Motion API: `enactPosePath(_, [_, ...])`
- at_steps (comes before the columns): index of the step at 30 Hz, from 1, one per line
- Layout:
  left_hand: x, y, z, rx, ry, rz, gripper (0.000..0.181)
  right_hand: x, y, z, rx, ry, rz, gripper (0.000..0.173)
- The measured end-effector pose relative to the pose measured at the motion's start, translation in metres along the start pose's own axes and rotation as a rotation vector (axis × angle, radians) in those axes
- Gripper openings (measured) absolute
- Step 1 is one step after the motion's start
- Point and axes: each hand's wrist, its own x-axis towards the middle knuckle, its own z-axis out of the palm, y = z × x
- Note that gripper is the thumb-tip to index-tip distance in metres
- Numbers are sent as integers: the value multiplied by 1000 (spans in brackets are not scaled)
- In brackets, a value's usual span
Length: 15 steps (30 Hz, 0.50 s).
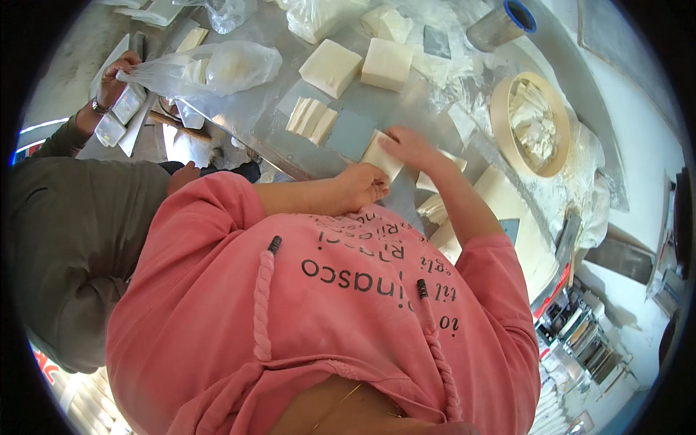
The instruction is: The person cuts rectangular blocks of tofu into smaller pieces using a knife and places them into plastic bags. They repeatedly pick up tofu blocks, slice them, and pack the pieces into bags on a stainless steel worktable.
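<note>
A square stack of pale dough sheets [383,156] lies on the metal table in front of me. My left hand [361,185] rests at its near left edge, fingers curled; whether it grips the stack is unclear. Over the stack's far right corner is my right hand [410,147], slightly blurred, its fingertips on or just above the top sheet. To the left lie a flat grey square plate [352,133] and smaller dough stacks [311,119]. Two thick square dough blocks [330,68] stand beyond. Other cut dough sheets [457,160] show partly behind my right forearm.
At right are a round wooden container [563,125] of dough scraps and a large dough sheet [511,217]. A blue-rimmed metal cylinder [492,30] lies at the back. At left, a co-worker's hand [117,73] holds a clear plastic bag [239,68]. White flour covers the back right.
</note>
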Motion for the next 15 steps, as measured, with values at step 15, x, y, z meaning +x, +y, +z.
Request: enactPosePath(15, [127,170,84,-520,191,-100,58,64,90,-135,404,75,385,74])
